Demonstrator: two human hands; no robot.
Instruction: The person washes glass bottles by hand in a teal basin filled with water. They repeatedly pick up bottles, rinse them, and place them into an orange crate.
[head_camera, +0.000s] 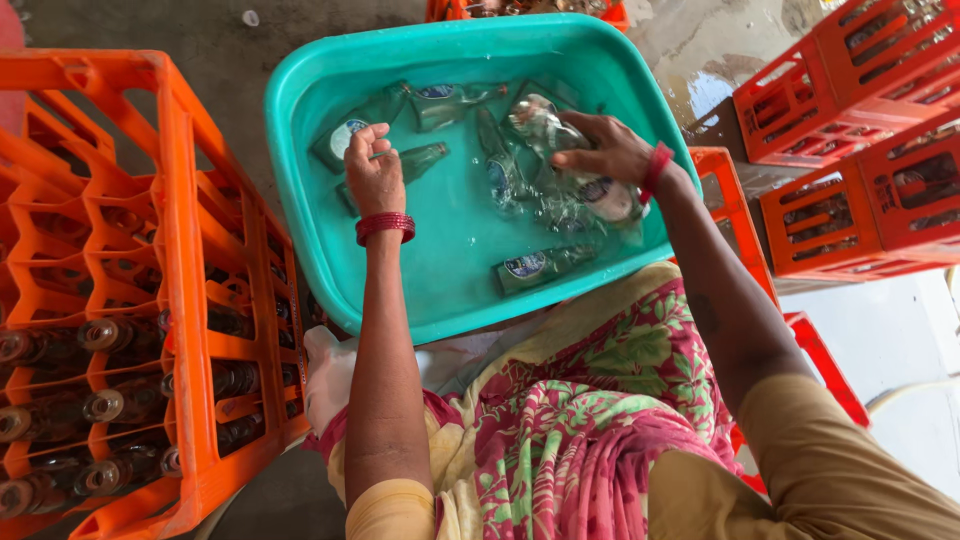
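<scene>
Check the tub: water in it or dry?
Water in it: the tub holds bottles lying submerged, with ripples and glare on the surface.

A teal plastic tub (300, 150) fills the upper middle of the frame, holding water and several clear green glass bottles. The left hand (374, 172) closes on one bottle (420, 160) at the centre left of the tub. The right hand (610, 148) grips another bottle (545, 125) lifted at the upper right of the tub (both wrists wear red bands). At the left edge stands an orange crate (180, 260) with bottles in its lower cells; more orange crates (850, 130) sit at the upper right.
</scene>
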